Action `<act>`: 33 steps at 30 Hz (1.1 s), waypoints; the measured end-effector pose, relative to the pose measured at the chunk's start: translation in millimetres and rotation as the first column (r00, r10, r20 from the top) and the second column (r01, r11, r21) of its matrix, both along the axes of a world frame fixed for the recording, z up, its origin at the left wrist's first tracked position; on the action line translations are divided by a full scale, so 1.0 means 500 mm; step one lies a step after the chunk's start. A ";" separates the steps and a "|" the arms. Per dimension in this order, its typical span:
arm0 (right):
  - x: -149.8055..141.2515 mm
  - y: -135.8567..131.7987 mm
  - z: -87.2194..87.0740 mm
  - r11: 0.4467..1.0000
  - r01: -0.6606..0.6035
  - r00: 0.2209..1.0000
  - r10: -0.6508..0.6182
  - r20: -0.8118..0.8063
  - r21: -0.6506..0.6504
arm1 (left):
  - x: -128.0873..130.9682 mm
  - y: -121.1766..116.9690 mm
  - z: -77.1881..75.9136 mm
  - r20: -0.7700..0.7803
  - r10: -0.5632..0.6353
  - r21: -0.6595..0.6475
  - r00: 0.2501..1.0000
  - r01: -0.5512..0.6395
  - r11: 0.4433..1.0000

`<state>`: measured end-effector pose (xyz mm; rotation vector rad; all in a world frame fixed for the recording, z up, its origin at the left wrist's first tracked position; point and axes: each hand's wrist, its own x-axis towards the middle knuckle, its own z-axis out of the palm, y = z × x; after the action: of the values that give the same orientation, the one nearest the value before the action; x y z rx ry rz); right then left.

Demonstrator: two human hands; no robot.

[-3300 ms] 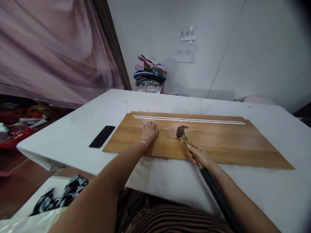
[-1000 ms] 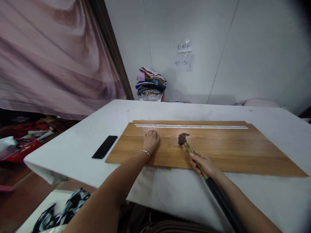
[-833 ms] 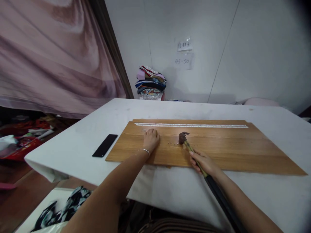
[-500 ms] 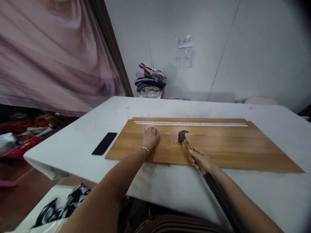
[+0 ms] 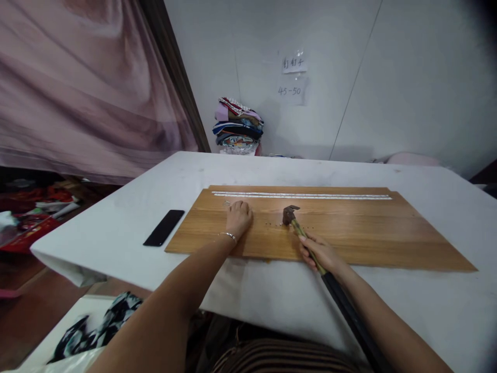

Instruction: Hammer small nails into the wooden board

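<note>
Hammer (image 5: 337, 295) in the right hand (image 5: 320, 251), fingers wrapped round its handle, head over a row of small dots (image 5: 267, 224), probably nails, on the wooden board (image 5: 373, 228); a slanted strike could bend a nail or dent the board; left hand (image 5: 238, 217) rests on the board, fingers curled, contents cannot be told; a jolt could scatter the loose nails (image 5: 227, 202) beside it; board lies on the white counter (image 5: 155, 181), phone (image 5: 163, 228) to its left; folded cloth (image 5: 238, 127) and paper signs (image 5: 294, 63) show beyond.
</note>
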<state>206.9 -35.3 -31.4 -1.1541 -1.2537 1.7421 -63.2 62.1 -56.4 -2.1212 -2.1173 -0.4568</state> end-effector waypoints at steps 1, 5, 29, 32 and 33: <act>0.000 0.000 0.000 1.000 0.002 1.000 -0.002 -0.002 0.001 | 0.000 0.000 0.001 -0.002 0.000 -0.002 1.000 0.000 1.000; 0.000 0.000 0.005 1.000 -0.002 1.000 0.002 -0.005 0.001 | 0.001 -0.001 0.003 0.008 0.000 -0.009 1.000 0.000 1.000; -0.003 -0.002 0.006 1.000 0.000 1.000 0.000 0.000 -0.016 | 0.002 -0.003 0.005 -0.020 0.000 0.002 1.000 0.000 1.000; -0.004 -0.001 0.003 1.000 0.001 1.000 0.000 0.011 -0.021 | 0.001 -0.001 0.002 -0.019 -0.006 0.010 1.000 0.006 1.000; -0.004 0.000 0.003 1.000 0.002 1.000 -0.002 0.014 -0.021 | 0.001 0.000 0.001 -0.017 -0.005 0.012 1.000 0.005 1.000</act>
<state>205.0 -35.3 -30.2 -1.1808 -1.2445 1.7531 -62.9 62.0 -55.8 -2.1172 -2.0956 -0.4498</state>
